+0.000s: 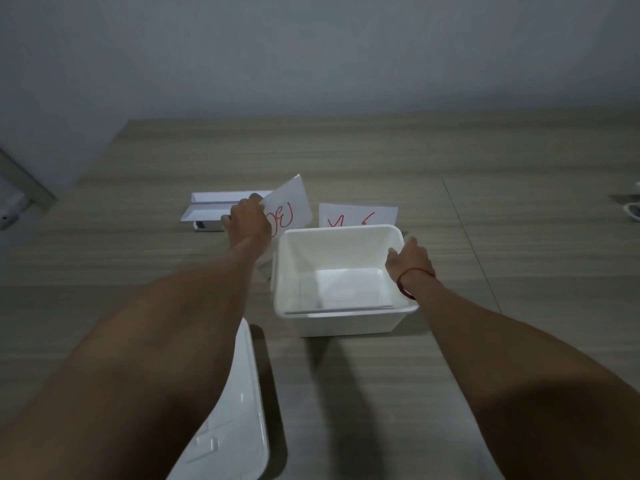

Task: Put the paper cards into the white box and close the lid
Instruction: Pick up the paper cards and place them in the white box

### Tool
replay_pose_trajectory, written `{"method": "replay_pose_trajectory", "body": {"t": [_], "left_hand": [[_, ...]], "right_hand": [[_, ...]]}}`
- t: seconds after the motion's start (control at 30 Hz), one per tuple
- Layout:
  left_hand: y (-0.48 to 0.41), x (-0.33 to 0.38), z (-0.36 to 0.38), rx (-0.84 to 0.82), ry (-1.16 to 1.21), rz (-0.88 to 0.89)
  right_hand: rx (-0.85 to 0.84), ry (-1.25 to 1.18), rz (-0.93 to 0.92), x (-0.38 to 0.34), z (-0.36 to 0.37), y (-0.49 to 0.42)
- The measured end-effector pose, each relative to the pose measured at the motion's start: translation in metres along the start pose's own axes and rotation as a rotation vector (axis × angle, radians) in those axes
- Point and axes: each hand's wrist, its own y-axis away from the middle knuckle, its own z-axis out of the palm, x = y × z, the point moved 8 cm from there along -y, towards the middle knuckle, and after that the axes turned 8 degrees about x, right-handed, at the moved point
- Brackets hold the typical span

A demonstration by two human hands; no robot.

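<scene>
The white box (346, 320) stands uncovered in the middle of the wooden table, with what looks like white paper on its floor. My right hand (410, 259) grips the box's right rim. My left hand (247, 220) holds a paper card (294, 202) with red writing, lifted and tilted just beyond the box's left far corner. A second card (356, 214) with red marks lies flat behind the box. The white lid (239, 410) lies on the table at the near left, partly under my left forearm.
A white folded holder or tray (211, 209) lies beyond my left hand. A dark seam (471, 244) runs across the table on the right. Small white objects (633, 209) sit at the far right edge. A grey wall rises behind the table.
</scene>
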Motion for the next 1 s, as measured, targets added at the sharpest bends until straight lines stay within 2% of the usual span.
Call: {"method": "replay_pose_trajectory", "body": {"t": [0.23,0.37,0.53,0.73,0.83,0.93,1.0], "left_hand": [[0.019,0.043,-0.069,0.226,0.219,0.12],[0.05,0.071,-0.081,0.23,0.292,0.196],[0.09,0.09,-0.047,0.039,0.254,0.356],[0.14,0.077,0.005,-0.274,0.041,0.451],[0.156,0.061,0.028,-0.458,-0.003,0.413],[0.169,0.042,0.048,-0.662,0.086,0.265],[0.164,0.037,0.046,-0.63,0.149,0.2]], "right_hand": [[-0.017,-0.035,0.007,0.006,-0.027,0.014],[-0.022,-0.071,0.004,0.014,-0.035,0.026],[-0.048,-0.093,0.013,0.028,-0.034,0.037],[-0.049,-0.049,-0.015,0.036,-0.033,0.042],[-0.041,-0.051,-0.024,0.033,-0.03,0.042],[-0.04,-0.026,-0.037,0.031,-0.029,0.043],[-0.029,-0.007,-0.034,0.029,-0.032,0.042]]}}
